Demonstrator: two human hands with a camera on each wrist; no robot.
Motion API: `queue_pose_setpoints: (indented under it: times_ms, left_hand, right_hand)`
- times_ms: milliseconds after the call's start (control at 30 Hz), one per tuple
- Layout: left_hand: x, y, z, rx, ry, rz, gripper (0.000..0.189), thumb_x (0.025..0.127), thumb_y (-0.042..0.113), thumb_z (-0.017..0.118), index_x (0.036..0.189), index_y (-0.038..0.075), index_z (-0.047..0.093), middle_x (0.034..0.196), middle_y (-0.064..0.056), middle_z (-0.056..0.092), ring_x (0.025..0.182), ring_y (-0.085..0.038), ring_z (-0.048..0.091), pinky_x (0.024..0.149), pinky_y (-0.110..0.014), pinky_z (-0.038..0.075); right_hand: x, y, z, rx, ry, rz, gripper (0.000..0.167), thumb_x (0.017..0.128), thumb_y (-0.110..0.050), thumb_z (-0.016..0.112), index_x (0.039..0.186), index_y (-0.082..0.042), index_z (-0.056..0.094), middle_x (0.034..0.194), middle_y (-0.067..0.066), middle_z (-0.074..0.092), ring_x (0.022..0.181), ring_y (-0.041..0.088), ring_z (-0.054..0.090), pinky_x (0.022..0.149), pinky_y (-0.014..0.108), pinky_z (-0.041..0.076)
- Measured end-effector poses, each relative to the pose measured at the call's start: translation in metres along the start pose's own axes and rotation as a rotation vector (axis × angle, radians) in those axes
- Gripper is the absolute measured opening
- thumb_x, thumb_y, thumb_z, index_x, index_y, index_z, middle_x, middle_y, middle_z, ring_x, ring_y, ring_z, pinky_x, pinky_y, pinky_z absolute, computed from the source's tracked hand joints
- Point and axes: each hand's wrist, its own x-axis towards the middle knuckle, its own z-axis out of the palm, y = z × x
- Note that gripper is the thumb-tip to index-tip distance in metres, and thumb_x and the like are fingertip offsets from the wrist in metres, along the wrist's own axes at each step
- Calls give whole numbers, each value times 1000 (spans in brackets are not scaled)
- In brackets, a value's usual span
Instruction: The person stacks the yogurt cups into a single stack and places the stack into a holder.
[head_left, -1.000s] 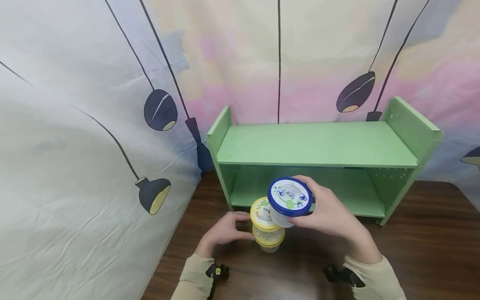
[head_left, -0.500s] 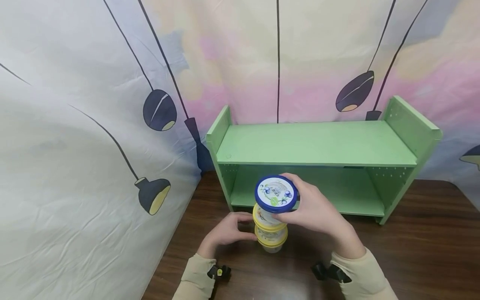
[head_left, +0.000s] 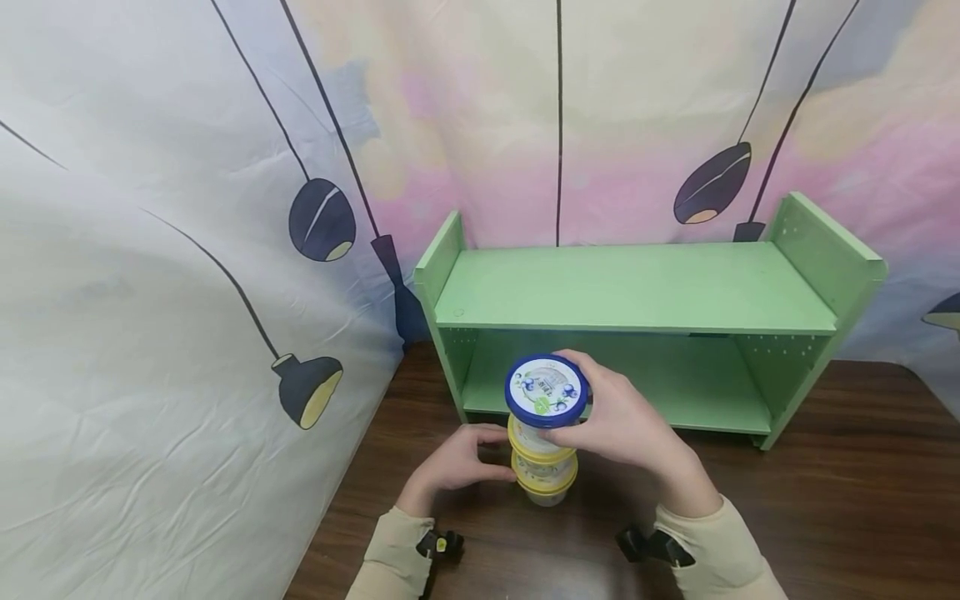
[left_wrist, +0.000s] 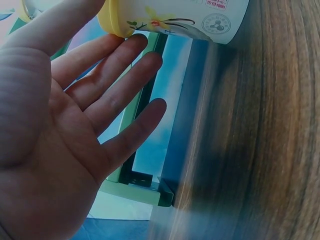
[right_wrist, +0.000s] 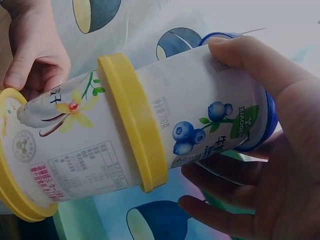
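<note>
Three tubs stand in a stack on the table. My right hand (head_left: 618, 421) holds the top one, a blue-lidded tub (head_left: 546, 390) with blueberries printed on its side, thumb on one side and fingers on the other. Its base sits on the yellow lid of the middle tub (right_wrist: 82, 140), which bears a vanilla flower. Beneath is another yellow-lidded tub (head_left: 546, 498). At the stack's left is my left hand (head_left: 459, 458), thumb and fingers spread to either side, tips right at the yellow lids. In the left wrist view its fingers (left_wrist: 120, 100) are extended and loose.
A green two-tier shelf (head_left: 637, 287) stands behind the stack on the dark wooden table (head_left: 840, 483). Its lower board is close behind the right hand. A painted cloth (head_left: 187, 333) hangs along the left and the back.
My right hand has brought the blue-lidded tub leftward and down onto the yellow-lidded tubs, lining it up over them. The left hand has stayed nearly in place beside the stack.
</note>
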Motion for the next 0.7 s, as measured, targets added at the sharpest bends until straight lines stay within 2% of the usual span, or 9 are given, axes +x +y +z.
queue_pose_setpoints:
  times_ms: [400,700]
  left_hand:
    - [0,2,-1,2,-1,-5,59,88,38,91,141,19,72,139,8,69,132,-12,61,113,-38,48]
    - [0,1,0,-3,0,-10,60,88,38,91,141,20,72,139,10,69,131,-11,61,114,-37,48]
  right_hand:
    - [-1,3,1,24,-7,10,106,75,-40,99,161,-20,40,141,5,64,125,27,64,102,60,55]
    - [-3,5,1,61,-23,-16,106,76,-37,99,162,-19,40,143,4,63,128,29,63,104,63,53]
